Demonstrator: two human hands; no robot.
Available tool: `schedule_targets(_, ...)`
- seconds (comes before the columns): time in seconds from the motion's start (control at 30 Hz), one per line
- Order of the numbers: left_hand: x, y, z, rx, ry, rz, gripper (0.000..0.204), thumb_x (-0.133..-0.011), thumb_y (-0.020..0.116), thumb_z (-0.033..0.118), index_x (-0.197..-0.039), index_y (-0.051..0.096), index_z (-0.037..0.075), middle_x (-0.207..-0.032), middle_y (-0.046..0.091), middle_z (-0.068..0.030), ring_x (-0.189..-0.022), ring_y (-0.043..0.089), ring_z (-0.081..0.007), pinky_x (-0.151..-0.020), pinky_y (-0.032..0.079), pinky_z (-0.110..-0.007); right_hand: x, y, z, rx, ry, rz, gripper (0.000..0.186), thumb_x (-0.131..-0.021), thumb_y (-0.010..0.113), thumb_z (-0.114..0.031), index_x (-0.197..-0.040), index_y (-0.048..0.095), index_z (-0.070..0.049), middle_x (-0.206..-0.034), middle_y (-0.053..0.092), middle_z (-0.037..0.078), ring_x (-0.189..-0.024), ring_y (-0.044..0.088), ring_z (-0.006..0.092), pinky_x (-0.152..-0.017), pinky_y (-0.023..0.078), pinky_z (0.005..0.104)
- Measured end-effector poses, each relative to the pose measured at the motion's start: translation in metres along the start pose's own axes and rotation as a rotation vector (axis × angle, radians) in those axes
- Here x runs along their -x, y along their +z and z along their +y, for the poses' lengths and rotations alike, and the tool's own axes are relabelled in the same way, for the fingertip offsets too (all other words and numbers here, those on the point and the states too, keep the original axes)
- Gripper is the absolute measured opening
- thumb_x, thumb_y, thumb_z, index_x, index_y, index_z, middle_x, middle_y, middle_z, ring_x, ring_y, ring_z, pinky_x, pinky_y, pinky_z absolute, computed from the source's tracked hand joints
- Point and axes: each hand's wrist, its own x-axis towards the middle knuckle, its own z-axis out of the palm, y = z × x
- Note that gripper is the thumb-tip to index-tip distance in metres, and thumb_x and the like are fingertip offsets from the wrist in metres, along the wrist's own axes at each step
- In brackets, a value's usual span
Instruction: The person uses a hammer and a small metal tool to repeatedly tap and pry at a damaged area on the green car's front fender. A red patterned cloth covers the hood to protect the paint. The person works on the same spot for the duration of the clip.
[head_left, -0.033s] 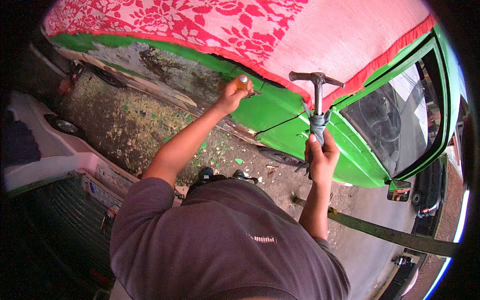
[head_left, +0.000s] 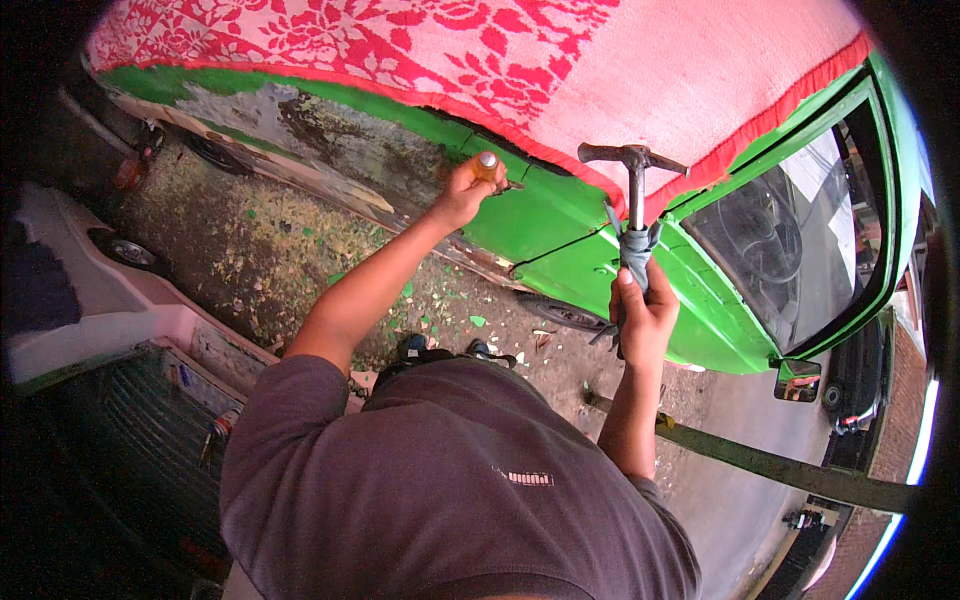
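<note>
My left hand (head_left: 462, 197) is closed around an amber-handled tool (head_left: 488, 168) with a round metal cap on its end. A short dark piece of metal shows beside the fingers; whether it is a chisel or a screwdriver blade I cannot tell. This hand is at the green car side (head_left: 560, 215), by the border between bare, scraped metal (head_left: 350, 145) and green paint. Gripped in my right hand (head_left: 645, 310) is a hammer (head_left: 637, 190), its head raised and its handle wrapped in grey cloth. The hammer head overlaps the pink cloth in view, apart from the other tool.
A pink and red floral cloth (head_left: 440, 50) drapes over the car. Paint flakes litter the ground (head_left: 270, 230). At the left stands a pale vehicle with a dark ribbed bed (head_left: 110, 430). A long beam (head_left: 760, 455) runs at right, below the side mirror (head_left: 798, 381).
</note>
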Motion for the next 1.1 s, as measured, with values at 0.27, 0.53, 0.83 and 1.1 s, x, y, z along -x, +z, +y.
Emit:
schedule_targets(0.27, -0.011, -0.003, 0.002, 0.013, -0.015, -0.121, 0.021, -0.080, 0.060, 0.000, -0.078, 0.043, 0.011, -0.078, 0.044, 0.0008, -0.072, 0.044, -0.0097, -0.071, 0.040, -0.030, 0.003, 0.014, 0.002, -0.020, 0.013, -0.008, 0.036, -0.096, 0.061, -0.011, -0.129, 0.055, 0.004, -0.069, 0.052, -0.002, -0.054, 0.046, 0.0057, -0.045, 0.037, 0.0214)
schedule_targets(0.53, -0.015, -0.017, -0.011, 0.034, -0.047, -0.137, 0.026, -0.078, 0.063, 0.010, -0.067, 0.040, 0.009, -0.064, 0.046, -0.0001, -0.063, 0.047, -0.0106, -0.061, 0.041, -0.030, 0.013, 0.025, -0.006, -0.031, 0.040, 0.017, 0.033, -0.096, 0.061, -0.010, -0.127, 0.056, 0.004, -0.069, 0.052, -0.002, -0.053, 0.045, 0.0058, -0.044, 0.037, 0.0215)
schedule_targets(0.83, -0.023, -0.011, -0.008, -0.007, -0.068, -0.222, 0.031, -0.077, 0.061, 0.012, -0.064, 0.034, 0.009, -0.061, 0.038, 0.0000, -0.059, 0.040, -0.0129, -0.056, 0.034, -0.031, 0.008, 0.045, -0.010, 0.034, 0.117, -0.002, 0.040, -0.093, 0.068, -0.013, -0.127, 0.058, 0.004, -0.073, 0.057, -0.001, -0.058, 0.048, 0.0051, -0.051, 0.037, 0.0230)
schedule_targets(1.1, -0.028, -0.003, 0.008, -0.204, -0.158, -0.213, 0.028, -0.077, 0.066, 0.009, -0.064, 0.042, 0.010, -0.064, 0.046, 0.0013, -0.062, 0.045, -0.0105, -0.058, 0.038, -0.032, 0.007, 0.073, -0.034, 0.607, -0.423, -0.019, 0.041, -0.088, 0.071, -0.014, -0.123, 0.060, 0.004, -0.092, 0.068, 0.025, -0.083, 0.071, 0.0328, -0.072, 0.053, 0.0391)
